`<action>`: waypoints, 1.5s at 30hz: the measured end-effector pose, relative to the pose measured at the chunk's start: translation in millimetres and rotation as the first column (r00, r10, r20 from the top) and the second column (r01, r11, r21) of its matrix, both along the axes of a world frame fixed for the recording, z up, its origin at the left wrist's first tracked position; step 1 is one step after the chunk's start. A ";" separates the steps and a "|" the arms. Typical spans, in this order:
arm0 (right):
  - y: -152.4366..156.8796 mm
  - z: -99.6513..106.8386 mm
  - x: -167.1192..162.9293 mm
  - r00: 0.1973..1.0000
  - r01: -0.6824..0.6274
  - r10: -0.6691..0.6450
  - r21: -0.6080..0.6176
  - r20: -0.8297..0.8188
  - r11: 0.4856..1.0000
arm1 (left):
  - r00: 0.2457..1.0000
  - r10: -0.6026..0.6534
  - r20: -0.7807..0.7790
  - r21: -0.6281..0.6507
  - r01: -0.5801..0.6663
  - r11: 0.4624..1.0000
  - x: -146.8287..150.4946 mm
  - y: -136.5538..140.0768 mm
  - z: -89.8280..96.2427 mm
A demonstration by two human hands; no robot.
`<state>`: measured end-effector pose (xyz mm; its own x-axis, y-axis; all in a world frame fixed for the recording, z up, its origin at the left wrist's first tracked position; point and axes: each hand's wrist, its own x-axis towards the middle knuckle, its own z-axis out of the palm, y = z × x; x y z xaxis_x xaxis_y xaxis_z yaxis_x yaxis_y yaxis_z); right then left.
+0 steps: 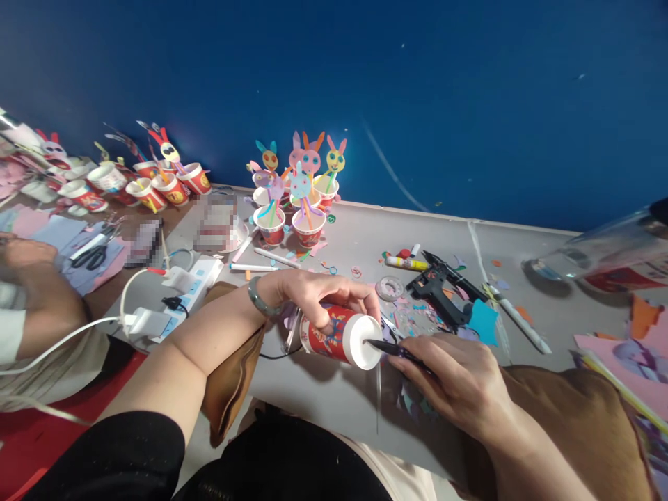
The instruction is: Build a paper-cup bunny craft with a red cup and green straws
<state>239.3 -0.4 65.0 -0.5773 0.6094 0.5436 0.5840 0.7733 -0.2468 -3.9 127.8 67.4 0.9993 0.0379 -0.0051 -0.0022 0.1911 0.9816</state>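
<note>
My left hand (334, 296) is wrapped round a red paper cup (326, 337), which lies on its side with its white bottom (365, 341) turned to the right. In my right hand (454, 379) is a dark pointed tool (394, 349), gripped near its tip end. That tip touches the middle of the cup's bottom; whether it has gone through I cannot tell. The tool's handle is hidden in my fingers, so its exact kind does not show.
Paper cups with rabbit-face figures (307, 226) stand by the blue wall. A black glue gun (441, 289), tape roll (390, 288), markers (407, 263) and paper scraps lie to the right. A power strip (195, 292) is at left, near another person's arm (44, 292).
</note>
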 end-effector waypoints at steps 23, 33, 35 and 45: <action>3.6 -1.1 -0.9 1.000 0.011 -0.012 -0.021 -0.029 1.000 | 0.996 0.002 -0.084 -0.031 -0.004 1.000 4.3 -0.4 7.1; 2.6 -0.5 -3.3 0.999 -0.017 0.016 -0.036 -0.034 0.999 | 0.997 -0.022 -0.077 -0.047 0.019 0.999 5.2 -0.3 3.1; 2.3 -1.1 -2.8 0.999 -0.017 0.015 -0.036 -0.033 0.999 | 0.997 -0.034 -0.065 -0.057 0.031 0.998 4.6 0.0 -0.3; -3.5 -2.3 -6.0 0.995 -0.103 0.103 -0.004 -0.013 0.995 | 0.981 -0.192 -0.031 -0.122 0.186 0.975 5.7 -2.7 -4.9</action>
<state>233.3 -3.9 62.7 -0.6302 0.5497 0.5483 0.4980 0.8280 -0.2578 1.8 125.1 62.5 0.9871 -0.1550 -0.0408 0.0861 0.2983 0.9506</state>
